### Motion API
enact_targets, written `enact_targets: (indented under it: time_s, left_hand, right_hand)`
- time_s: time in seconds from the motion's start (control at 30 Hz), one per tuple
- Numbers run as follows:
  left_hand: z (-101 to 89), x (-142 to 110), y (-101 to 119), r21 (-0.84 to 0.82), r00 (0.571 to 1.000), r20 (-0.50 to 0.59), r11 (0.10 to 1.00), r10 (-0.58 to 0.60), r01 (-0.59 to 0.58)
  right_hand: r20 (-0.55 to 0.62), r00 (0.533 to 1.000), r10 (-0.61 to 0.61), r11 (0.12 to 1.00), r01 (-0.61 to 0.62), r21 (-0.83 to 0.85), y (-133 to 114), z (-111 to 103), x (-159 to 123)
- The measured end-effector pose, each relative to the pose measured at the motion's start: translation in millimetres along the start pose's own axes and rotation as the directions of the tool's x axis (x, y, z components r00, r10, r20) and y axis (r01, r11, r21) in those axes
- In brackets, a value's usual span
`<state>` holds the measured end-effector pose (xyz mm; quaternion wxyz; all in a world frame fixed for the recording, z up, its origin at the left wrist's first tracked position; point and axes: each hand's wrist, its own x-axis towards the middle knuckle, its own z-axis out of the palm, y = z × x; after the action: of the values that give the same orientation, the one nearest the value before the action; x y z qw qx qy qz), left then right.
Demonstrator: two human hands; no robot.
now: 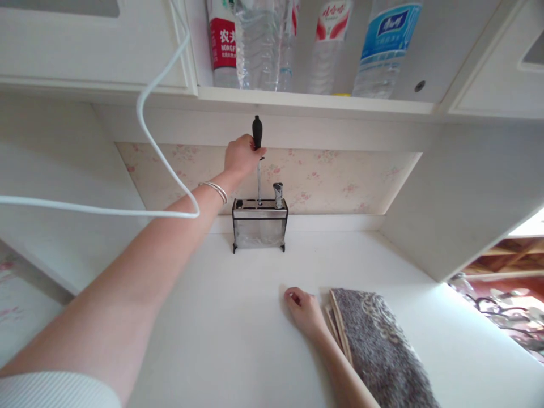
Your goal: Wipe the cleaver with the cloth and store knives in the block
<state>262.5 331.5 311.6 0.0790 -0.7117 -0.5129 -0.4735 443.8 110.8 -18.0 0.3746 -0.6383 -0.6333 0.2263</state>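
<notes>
My left hand point(244, 154) reaches out to the back wall, its fingers wrapped around the black handle of a sharpening steel point(257, 133). The steel's thin metal rod points straight down, and its lower end enters a slot in the top of a knife block point(260, 214). This block has a metal top, clear sides and black feet. A worn, grey-and-black handle point(277, 194) sticks up from its right end. My right hand point(304, 309) rests on the white counter with its fingers curled closed, and nothing shows in them. Just right of it lies a folded grey cloth point(374, 334).
Above the counter point(238, 317), an open shelf point(314, 101) holds several plastic water bottles point(385, 45). A white cable point(147, 122) hangs at the left, crossing in front of my left forearm. Side panels point(450, 192) close in the niche, and flowered wallpaper point(327, 175) covers its back.
</notes>
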Motion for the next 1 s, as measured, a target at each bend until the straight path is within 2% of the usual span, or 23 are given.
enact_targets:
  time_s: [0.1,0.23,0.33,0.47,0.67,0.8,0.87,1.0]
  left_hand:
    - [19.3,-8.1,-3.0,0.023,0.995,0.087,0.999,-0.043,0.041]
    - [46.6,-34.6,-16.5,0.05,0.961,0.227,0.987,-0.159,0.151]
    - [62.9,-57.1,-29.9,0.051,0.936,0.269,0.974,-0.224,0.219]
    - [75.4,-78.1,-45.1,0.023,0.919,0.303,0.966,-0.253,0.259]
    - [74.3,-88.5,-49.1,-0.158,0.918,0.323,0.943,-0.23,0.292]
    - [62.5,-99.9,-57.6,-0.332,0.937,0.229,0.883,-0.265,0.331]
    - [56.3,-111.1,-70.1,-0.394,0.918,0.182,0.83,-0.351,0.395]
    - [48.4,-139.7,-101.8,-0.491,0.83,0.192,0.681,-0.523,0.543]
  right_hand:
    - [-0.016,1.0,0.002,1.0,-0.002,-0.004,-0.1,-0.1,-0.2]
    - [-0.042,0.999,0.024,1.0,-0.024,-0.005,0.5,-0.5,1.8]
    - [-0.045,0.998,0.04,0.999,-0.039,0.008,1.7,-0.4,3.7]
    - [-0.031,0.998,0.049,0.998,-0.048,0.033,2.2,-0.6,4.9]
    - [-0.028,0.997,0.074,0.993,-0.071,0.091,-0.8,1.9,1.0]
    - [-0.003,0.988,0.155,0.967,-0.152,0.202,0.1,4.4,9.0]
    - [-0.006,0.977,0.214,0.941,-0.205,0.271,-2.6,0.5,24.6]
    - [-0.077,0.957,0.281,0.895,-0.232,0.381,-27.3,-20.8,79.4]
